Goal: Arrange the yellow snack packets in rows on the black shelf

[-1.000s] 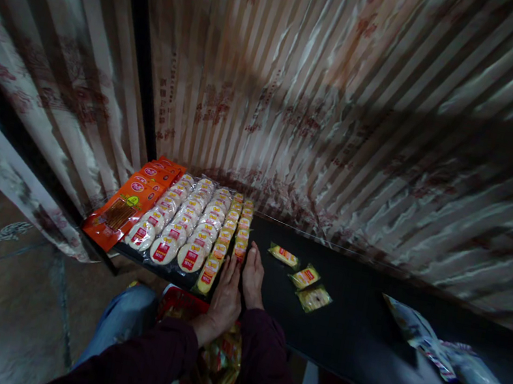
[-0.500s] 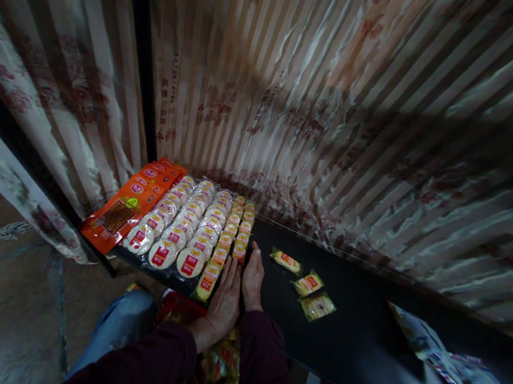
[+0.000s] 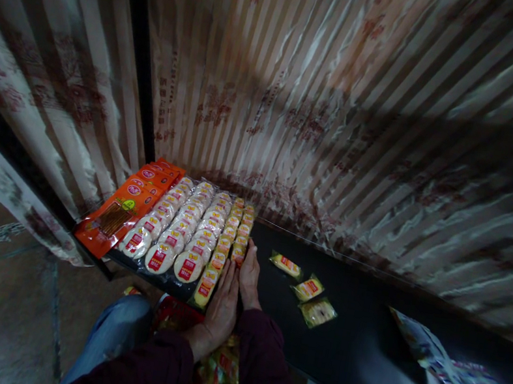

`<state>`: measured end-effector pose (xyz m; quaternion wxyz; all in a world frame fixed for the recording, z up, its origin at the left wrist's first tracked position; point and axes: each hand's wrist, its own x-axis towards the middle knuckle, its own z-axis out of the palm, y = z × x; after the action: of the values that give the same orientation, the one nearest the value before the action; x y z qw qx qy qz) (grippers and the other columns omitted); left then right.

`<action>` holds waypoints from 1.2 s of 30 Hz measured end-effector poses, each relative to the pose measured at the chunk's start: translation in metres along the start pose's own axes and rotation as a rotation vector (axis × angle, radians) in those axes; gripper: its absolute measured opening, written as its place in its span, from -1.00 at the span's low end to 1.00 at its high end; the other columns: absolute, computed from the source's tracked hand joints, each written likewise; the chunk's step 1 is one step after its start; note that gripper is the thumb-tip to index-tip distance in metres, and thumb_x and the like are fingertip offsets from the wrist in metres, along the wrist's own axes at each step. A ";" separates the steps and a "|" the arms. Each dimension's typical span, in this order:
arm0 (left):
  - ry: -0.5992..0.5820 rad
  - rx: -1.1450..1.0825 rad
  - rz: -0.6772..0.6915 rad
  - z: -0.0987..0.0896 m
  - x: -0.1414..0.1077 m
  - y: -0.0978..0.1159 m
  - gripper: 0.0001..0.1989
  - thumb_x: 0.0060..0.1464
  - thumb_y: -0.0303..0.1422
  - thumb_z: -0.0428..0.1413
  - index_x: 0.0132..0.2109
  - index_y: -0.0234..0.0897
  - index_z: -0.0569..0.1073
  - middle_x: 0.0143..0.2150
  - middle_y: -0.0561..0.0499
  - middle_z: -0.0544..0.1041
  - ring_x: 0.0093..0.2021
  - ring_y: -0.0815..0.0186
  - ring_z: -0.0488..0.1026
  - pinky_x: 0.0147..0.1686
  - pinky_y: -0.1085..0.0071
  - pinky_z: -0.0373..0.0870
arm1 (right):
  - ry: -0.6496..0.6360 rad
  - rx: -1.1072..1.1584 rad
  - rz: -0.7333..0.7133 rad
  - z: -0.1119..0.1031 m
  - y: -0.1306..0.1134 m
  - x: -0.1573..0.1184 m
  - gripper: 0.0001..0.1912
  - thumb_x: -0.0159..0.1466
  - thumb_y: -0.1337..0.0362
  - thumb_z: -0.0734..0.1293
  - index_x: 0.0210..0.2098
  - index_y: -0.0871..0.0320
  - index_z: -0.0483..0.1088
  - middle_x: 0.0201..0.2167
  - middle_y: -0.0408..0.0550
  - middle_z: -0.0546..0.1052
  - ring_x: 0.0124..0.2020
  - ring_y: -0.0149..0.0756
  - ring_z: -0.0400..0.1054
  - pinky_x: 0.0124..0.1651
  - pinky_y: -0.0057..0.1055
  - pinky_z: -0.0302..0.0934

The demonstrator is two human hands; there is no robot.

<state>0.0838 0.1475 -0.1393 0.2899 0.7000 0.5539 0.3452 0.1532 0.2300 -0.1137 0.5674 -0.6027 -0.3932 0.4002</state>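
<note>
My left hand lies flat with fingers stretched, at the front end of the two rows of small yellow packaged crackers, touching the nearest packs. Upright along the right side of the outer row stands my right hand, fingers straight, its inner side against the packs. The two hands meet near the fingertips of the left. Left of these rows lie overlapping rows of round white rice crackers in clear wrappers. Farther left are orange snack bags.
Several loose yellow cracker packs lie on the black shelf to the right. Blue-white plastic bags rest at its far right. A patterned curtain hangs behind, beside a dark post. Below sits a container of yellow packs.
My right hand has moved left and now presses against the outer row and my left hand. The left hand stays nearly in place. The view has shifted slightly.
</note>
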 end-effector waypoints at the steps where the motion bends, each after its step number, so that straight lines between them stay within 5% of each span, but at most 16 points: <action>1: 0.013 0.022 0.017 0.002 0.000 -0.002 -0.38 0.20 -0.59 -0.25 0.40 -0.31 -0.02 0.45 -0.16 -0.09 0.43 0.21 -0.28 0.40 0.04 -0.09 | 0.016 -0.008 -0.005 -0.001 0.001 0.002 -0.11 0.22 -0.32 0.05 0.25 0.23 0.26 0.26 0.08 0.33 0.29 -0.14 0.20 0.31 -0.26 0.06; 11: 0.089 0.293 0.224 0.013 0.003 -0.015 -0.19 0.10 -0.71 -0.26 0.42 -0.26 -0.38 0.43 -0.23 -0.07 0.42 0.14 -0.24 0.31 -0.03 0.14 | 0.053 0.001 0.004 0.000 -0.001 0.049 -0.03 0.19 -0.37 0.01 0.27 0.27 0.22 0.32 0.07 0.22 0.37 -0.16 0.04 0.40 -0.27 -0.14; 22: 0.025 0.287 0.111 0.009 0.004 -0.012 -0.24 0.12 -0.71 -0.28 0.43 -0.25 -0.26 0.43 -0.21 -0.07 0.41 0.16 -0.19 0.32 0.05 0.17 | -0.046 -0.006 -0.033 0.014 -0.005 0.050 -0.15 0.20 -0.36 0.00 0.20 0.06 0.33 0.13 -0.06 0.48 0.17 -0.17 0.33 0.19 -0.32 0.18; 29: 0.096 0.326 0.199 0.008 0.002 -0.008 -0.21 0.10 -0.70 -0.20 0.43 -0.32 -0.28 0.43 -0.25 -0.09 0.41 0.08 -0.22 0.32 -0.01 0.17 | 0.079 0.021 -0.015 0.008 0.010 0.073 -0.10 0.20 -0.35 0.03 0.21 0.19 0.32 0.27 0.04 0.31 0.31 -0.16 0.16 0.35 -0.23 -0.04; 36: 0.104 0.347 0.260 0.019 0.005 -0.019 -0.13 0.05 -0.78 -0.29 0.41 -0.20 -0.43 0.43 -0.20 -0.08 0.39 0.14 -0.16 0.27 0.08 0.28 | 0.014 0.066 -0.011 0.004 0.015 0.113 -0.05 0.16 -0.39 0.03 0.20 0.23 0.32 0.28 0.07 0.28 0.33 -0.16 0.12 0.37 -0.23 -0.07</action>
<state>0.0891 0.1561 -0.1643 0.0892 0.7861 0.5244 0.3148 0.1921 0.3358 -0.1326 0.5919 -0.5843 -0.3792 0.4055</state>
